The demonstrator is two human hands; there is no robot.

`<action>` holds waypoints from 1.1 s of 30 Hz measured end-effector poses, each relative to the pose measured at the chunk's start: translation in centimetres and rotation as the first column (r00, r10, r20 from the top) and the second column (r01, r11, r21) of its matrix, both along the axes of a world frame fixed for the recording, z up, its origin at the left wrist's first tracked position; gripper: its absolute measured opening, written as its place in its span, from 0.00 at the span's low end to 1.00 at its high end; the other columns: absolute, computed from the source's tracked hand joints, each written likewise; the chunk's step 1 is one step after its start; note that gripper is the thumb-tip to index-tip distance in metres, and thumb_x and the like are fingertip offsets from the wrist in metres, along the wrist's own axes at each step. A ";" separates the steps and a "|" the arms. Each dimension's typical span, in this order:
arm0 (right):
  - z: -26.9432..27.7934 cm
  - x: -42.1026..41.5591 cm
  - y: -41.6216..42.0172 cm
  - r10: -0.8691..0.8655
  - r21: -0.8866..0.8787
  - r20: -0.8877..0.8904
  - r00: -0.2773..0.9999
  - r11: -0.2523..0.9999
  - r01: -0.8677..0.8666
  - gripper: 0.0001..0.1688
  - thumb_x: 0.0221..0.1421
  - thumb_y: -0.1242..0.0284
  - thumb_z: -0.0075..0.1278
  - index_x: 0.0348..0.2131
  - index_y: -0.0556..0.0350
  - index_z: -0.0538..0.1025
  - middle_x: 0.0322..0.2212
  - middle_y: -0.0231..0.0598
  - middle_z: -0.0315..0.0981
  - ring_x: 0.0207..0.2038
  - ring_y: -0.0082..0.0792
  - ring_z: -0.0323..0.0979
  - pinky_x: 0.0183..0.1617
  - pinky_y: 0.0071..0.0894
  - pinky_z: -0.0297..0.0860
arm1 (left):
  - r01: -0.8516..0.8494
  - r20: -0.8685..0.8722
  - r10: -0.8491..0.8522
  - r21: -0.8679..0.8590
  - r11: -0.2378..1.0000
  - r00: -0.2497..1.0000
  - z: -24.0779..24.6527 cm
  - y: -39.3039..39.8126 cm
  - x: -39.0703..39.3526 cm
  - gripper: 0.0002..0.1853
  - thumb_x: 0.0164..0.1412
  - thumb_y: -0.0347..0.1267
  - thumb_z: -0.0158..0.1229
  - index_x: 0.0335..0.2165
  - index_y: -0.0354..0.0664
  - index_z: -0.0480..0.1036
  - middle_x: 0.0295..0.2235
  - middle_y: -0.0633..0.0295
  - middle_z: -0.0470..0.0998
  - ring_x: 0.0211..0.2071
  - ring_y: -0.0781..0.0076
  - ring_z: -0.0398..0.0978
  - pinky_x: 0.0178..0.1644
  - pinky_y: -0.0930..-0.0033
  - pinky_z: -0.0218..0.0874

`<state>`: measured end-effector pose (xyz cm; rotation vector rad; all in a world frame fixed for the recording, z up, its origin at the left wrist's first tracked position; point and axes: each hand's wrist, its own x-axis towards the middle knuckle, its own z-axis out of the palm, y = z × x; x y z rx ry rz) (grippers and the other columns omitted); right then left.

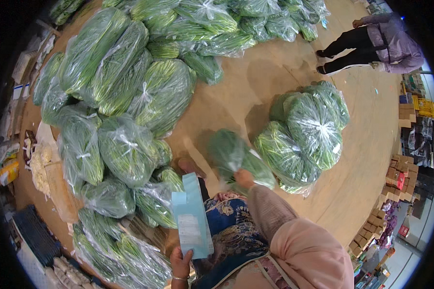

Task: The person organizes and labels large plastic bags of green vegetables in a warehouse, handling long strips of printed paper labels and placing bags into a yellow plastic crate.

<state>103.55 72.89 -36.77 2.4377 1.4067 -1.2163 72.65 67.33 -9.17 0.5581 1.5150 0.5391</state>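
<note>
My left hand (182, 263), with a bangle at its wrist, holds a stack of light-blue printed sheets (190, 216) by the lower edge. The thumb lies on top of the stack, which bears small printed writing. Out in front, my right hand (244, 178) grips the gathered top of a clear plastic bag of leafy green vegetables (228, 148) on the floor. That bag is partly blurred. Just to its right, more tied clear bags of green stalks (311, 133) are piled together, their white knotted tops showing.
A large heap of bagged long green vegetables (126, 144) covers the left and far floor (231, 97). A person (379, 47) in dark trousers stands at the upper right. Cardboard boxes (398, 180) and a yellow crate (426, 107) line the right side.
</note>
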 end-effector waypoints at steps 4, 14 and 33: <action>-4.0 12.3 -13.4 0.239 -0.235 0.041 0.970 0.946 -0.223 0.15 0.47 0.66 0.37 0.26 0.58 0.71 0.25 0.47 0.69 0.29 0.46 0.68 0.32 0.42 0.63 | 0.109 0.055 -0.111 0.037 0.993 0.992 -0.9 -2.0 3.7 0.15 0.48 0.26 0.51 0.38 0.34 0.64 0.32 0.63 0.70 0.33 0.77 0.66 0.37 0.75 0.58; 6.0 16.4 -18.3 0.193 0.119 -0.093 0.977 0.976 -0.182 0.18 0.44 0.65 0.43 0.35 0.57 0.68 0.30 0.51 0.68 0.35 0.50 0.66 0.38 0.38 0.63 | 0.061 0.248 -0.082 0.091 0.994 0.965 -2.0 -6.8 9.3 0.16 0.48 0.26 0.51 0.39 0.34 0.64 0.31 0.64 0.70 0.34 0.82 0.65 0.38 0.77 0.57; 22.3 -14.5 -10.2 -0.008 -0.279 -0.892 0.452 0.795 -0.538 0.11 0.48 0.70 0.46 0.30 0.62 0.71 0.23 0.36 0.70 0.27 0.26 0.68 0.29 0.22 0.65 | 0.059 0.041 -0.062 0.074 0.996 0.997 -0.7 -18.0 -0.3 0.12 0.47 0.27 0.52 0.34 0.36 0.68 0.28 0.58 0.69 0.28 0.68 0.67 0.34 0.73 0.58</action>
